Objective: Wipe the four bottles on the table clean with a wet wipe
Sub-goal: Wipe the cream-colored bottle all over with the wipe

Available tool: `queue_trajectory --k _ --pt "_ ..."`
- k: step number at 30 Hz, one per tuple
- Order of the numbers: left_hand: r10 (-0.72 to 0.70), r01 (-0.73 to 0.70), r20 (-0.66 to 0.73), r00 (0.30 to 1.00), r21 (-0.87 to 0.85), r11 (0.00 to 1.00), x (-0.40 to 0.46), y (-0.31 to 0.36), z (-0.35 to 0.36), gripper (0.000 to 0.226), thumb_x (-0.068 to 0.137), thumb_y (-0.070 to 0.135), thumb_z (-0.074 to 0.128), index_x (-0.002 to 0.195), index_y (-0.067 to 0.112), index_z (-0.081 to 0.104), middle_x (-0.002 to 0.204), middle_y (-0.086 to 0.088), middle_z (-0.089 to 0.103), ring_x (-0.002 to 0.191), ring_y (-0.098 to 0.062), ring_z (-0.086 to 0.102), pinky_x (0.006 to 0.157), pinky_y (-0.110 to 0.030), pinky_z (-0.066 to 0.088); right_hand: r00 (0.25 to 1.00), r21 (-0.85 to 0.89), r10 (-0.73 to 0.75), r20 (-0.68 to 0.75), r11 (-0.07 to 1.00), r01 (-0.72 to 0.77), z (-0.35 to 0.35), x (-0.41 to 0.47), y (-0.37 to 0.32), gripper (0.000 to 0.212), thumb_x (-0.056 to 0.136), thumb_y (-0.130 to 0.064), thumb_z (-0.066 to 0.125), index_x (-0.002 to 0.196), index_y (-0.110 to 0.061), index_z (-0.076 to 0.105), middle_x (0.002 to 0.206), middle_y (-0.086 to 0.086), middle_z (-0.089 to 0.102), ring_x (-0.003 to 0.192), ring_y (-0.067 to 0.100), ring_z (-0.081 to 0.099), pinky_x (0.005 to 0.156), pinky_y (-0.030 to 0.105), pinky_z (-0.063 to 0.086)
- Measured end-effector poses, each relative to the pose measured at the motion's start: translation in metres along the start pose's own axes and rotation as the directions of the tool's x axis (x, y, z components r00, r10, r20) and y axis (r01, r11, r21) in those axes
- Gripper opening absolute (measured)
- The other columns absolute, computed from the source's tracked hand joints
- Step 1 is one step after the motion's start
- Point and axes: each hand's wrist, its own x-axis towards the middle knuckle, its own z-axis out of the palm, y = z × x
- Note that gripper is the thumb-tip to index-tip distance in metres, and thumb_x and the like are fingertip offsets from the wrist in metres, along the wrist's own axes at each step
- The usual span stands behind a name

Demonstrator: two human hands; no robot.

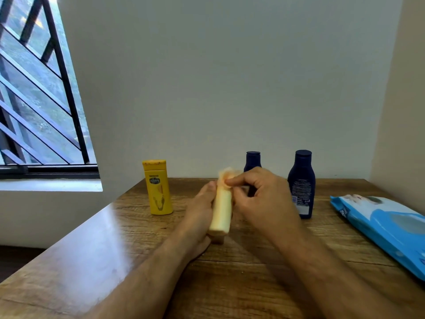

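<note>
Seen from above, on a wooden table [69, 261], left to right: upright yellow Vaseline bottle [158, 188], untouched. Then left hand [199, 217], fingers curled round a pale cream bottle [221, 209], held off the tabletop, long axis running away from the viewer, far end tipped up. Right hand [257, 195] pinching a wet wipe [226, 178] against that far end. Behind, two dark blue bottles [301, 183], one partly hidden. Far right, blue wipes pack [379, 224].

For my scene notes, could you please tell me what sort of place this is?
Probably a room in a home: a wooden table pushed against a plain wall, a barred window at the left, and lotion bottles with a pack of wet wipes.
</note>
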Motion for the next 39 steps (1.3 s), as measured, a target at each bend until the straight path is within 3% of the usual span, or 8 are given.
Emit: queue_trajectory --k 4,8,12,15,21,25,28,39 --pt "-0.014 0.018 0.15 0.989 -0.03 0.999 -0.006 0.002 -0.001 0.062 0.092 0.062 0.054 0.122 0.009 0.066 0.079 -0.007 0.061 0.063 -0.014 0.055 0.054 -0.028 0.044 0.989 0.061 0.065 -0.136 0.997 -0.057 -0.003 0.003 0.001 0.016 0.088 -0.014 0.07 0.097 -0.026 0.076 0.096 -0.015 0.065 0.089 -0.007 0.059 0.075 0.006 0.049" --pt "0.057 -0.023 0.145 0.988 -0.228 0.973 -0.005 0.005 -0.006 0.053 0.085 0.056 0.067 0.107 0.008 0.076 0.087 -0.013 0.062 0.067 -0.019 0.056 0.051 -0.027 0.046 0.989 0.215 0.058 0.135 0.973 -0.086 0.001 -0.004 -0.008 0.017 0.084 -0.006 0.073 0.091 -0.022 0.076 0.098 -0.011 0.07 0.085 -0.002 0.067 0.069 0.012 0.055" --pt "0.034 0.007 0.101 0.994 -0.377 0.926 -0.005 0.009 -0.012 0.05 0.085 0.041 0.067 0.115 0.001 0.068 0.105 -0.026 0.065 0.105 -0.039 0.065 0.097 -0.053 0.05 0.951 0.196 -0.03 0.308 0.98 -0.032 0.002 -0.009 -0.013 0.02 0.082 -0.004 0.073 0.085 -0.024 0.078 0.087 -0.011 0.074 0.08 0.002 0.07 0.072 0.016 0.057" --pt "0.027 0.015 0.109 0.994 -0.366 0.93 -0.003 0.007 -0.012 0.054 0.086 0.042 0.067 0.119 -0.001 0.067 0.111 -0.025 0.066 0.11 -0.038 0.061 0.106 -0.053 0.043 0.972 0.183 -0.006 0.236 0.982 -0.039 0.001 -0.007 -0.009 0.021 0.083 -0.007 0.073 0.082 -0.027 0.076 0.091 -0.014 0.071 0.085 0.001 0.068 0.07 0.014 0.056" --pt "-0.041 0.062 0.107 0.993 -0.201 0.978 -0.007 0.004 -0.004 0.045 0.093 0.047 0.054 0.104 0.011 0.079 0.099 -0.017 0.072 0.081 -0.026 0.066 0.076 -0.04 0.05 0.992 0.083 0.112 -0.06 0.991 -0.107 -0.005 0.003 0.002 0.015 0.087 -0.018 0.071 0.094 -0.031 0.075 0.1 -0.017 0.065 0.091 -0.002 0.062 0.08 0.02 0.057" --pt "-0.054 0.054 0.009 0.999 -0.285 0.957 -0.005 0.008 -0.006 0.05 0.099 0.043 0.048 0.123 0.003 0.065 0.111 -0.024 0.073 0.102 -0.035 0.07 0.098 -0.051 0.051 0.964 0.034 0.075 0.255 0.996 -0.086 0.001 -0.005 -0.005 0.017 0.086 -0.015 0.072 0.087 -0.032 0.075 0.101 -0.019 0.062 0.095 -0.002 0.06 0.079 0.012 0.052" --pt "-0.055 0.024 -0.079 0.995 -0.355 0.935 0.0 0.013 -0.009 0.052 0.105 0.043 0.041 0.124 -0.002 0.058 0.099 -0.023 0.074 0.092 -0.031 0.072 0.089 -0.046 0.056 0.926 0.025 0.004 0.376 1.0 -0.015 0.003 -0.008 -0.008 0.02 0.084 -0.01 0.07 0.088 -0.028 0.077 0.1 -0.019 0.066 0.106 -0.001 0.061 0.082 0.007 0.05" --pt "-0.081 0.089 0.101 0.992 -0.076 0.993 -0.011 0.007 -0.003 0.055 0.091 0.056 0.054 0.124 0.014 0.065 0.117 -0.02 0.072 0.105 -0.035 0.069 0.105 -0.06 0.043 0.983 0.017 0.161 0.09 0.986 -0.163 -0.003 0.002 0.0 0.014 0.09 -0.023 0.068 0.1 -0.031 0.075 0.105 -0.014 0.062 0.093 0.0 0.057 0.086 0.022 0.054"
